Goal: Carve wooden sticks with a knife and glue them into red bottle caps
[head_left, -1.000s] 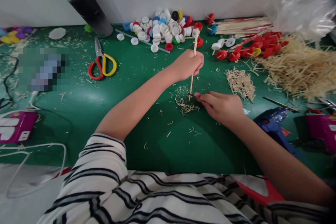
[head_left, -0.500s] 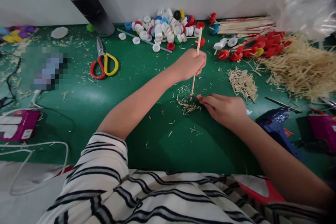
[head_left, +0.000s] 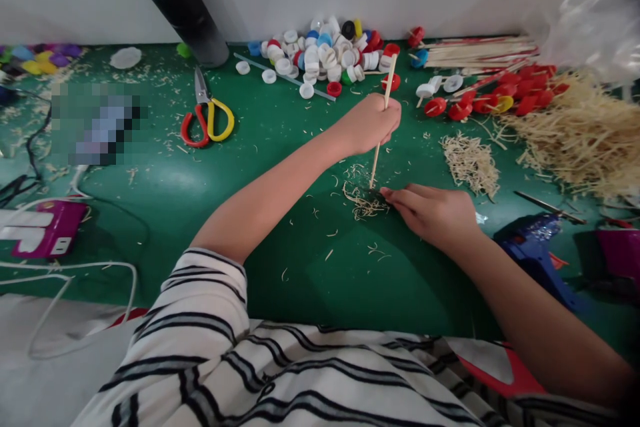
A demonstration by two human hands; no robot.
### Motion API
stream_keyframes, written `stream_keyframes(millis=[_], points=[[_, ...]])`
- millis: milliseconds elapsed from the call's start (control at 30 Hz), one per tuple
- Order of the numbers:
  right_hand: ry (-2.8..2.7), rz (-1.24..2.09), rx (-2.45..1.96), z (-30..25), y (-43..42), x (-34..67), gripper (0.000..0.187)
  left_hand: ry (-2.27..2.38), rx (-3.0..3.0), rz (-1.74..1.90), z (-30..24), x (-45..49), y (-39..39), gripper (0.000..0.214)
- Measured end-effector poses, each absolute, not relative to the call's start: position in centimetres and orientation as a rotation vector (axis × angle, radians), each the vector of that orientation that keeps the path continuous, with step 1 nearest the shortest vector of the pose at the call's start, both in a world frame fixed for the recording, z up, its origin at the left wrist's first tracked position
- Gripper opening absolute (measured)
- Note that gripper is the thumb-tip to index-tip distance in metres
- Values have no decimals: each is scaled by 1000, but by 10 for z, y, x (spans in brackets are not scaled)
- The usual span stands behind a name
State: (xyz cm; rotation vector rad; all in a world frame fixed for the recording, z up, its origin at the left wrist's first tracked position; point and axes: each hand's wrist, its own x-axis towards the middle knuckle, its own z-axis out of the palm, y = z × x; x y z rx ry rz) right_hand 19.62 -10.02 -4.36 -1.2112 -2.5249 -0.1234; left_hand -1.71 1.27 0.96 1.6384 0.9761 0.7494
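My left hand (head_left: 377, 121) is closed around a thin wooden stick (head_left: 391, 80), which stands nearly upright with its lower tip close to the green tabletop. By that tip, my right hand (head_left: 433, 210) pinches a small, thin, dark blade-like piece, mostly covered by the fingers. Whether the piece touches the stick is hard to tell. Curled wood shavings (head_left: 367, 203) lie beneath the tip and between the hands.
Scissors (head_left: 207, 113) lie at left. Bottle caps (head_left: 320, 53) are heaped at the back beside a black bottle (head_left: 195, 20). On the right are red caps on sticks (head_left: 510, 90), pale shreds (head_left: 585, 133) and a blue glue gun (head_left: 535, 247).
The camera view has shifted slightly, moving the whole scene a little to the right. My right fingertips sit slightly lower relative to the stick's tip. Both grips are unchanged.
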Motion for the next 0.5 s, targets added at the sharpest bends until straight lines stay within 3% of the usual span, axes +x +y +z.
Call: stream_keyframes(millis=[267,500], points=[[-2449,-203,-1199,-41,-93,193,35,973,1688,781,7,-17,14,34],[-2510,-128,-1243,-39,-99,194,40,1007,1703,802,7,-15,12,32]])
